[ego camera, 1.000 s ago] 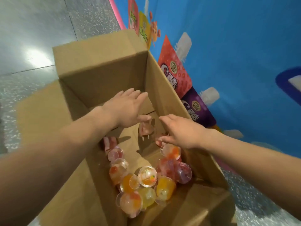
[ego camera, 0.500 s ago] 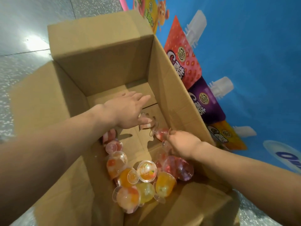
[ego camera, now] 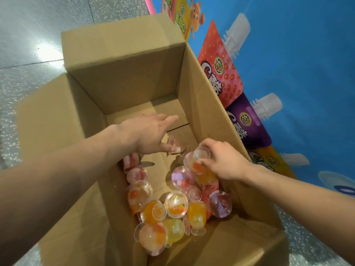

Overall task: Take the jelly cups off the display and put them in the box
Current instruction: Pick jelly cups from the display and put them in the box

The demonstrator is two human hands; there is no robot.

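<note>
Head view: A person's 2 hands worked inside an open cardboard box (ego camera: 124,64) on a speckled floor (ego camera: 28,25), beside a blue printed display (ego camera: 297,64).

The right hand (ego camera: 224,162) was low against the box's right wall, its fingers (ego camera: 207,144) curled round 1 jelly cup (ego camera: 195,164). The cup lay tilted, its small clear base pointing up and away from the person and its wider, fruit-filled end turned down toward the pile of cups (ego camera: 175,204). It sat at the far edge of that pile, touching or almost touching the cups beneath; which could not be told. The pile ran from there back toward the person along the box bottom, while bare cardboard lay to the left and farther in.

The left hand (ego camera: 151,135) reached in over the middle of the box with its fingers (ego camera: 165,120) straight and spread, gripping nothing. Its thumb was at a blurred pink cup (ego camera: 177,147), and whether they touched could not be told.

Judging by this, the right hand was the nearer to setting a cup down: its load needed only a short drop onto the pile, or a small shift left to land on open cardboard.
</note>
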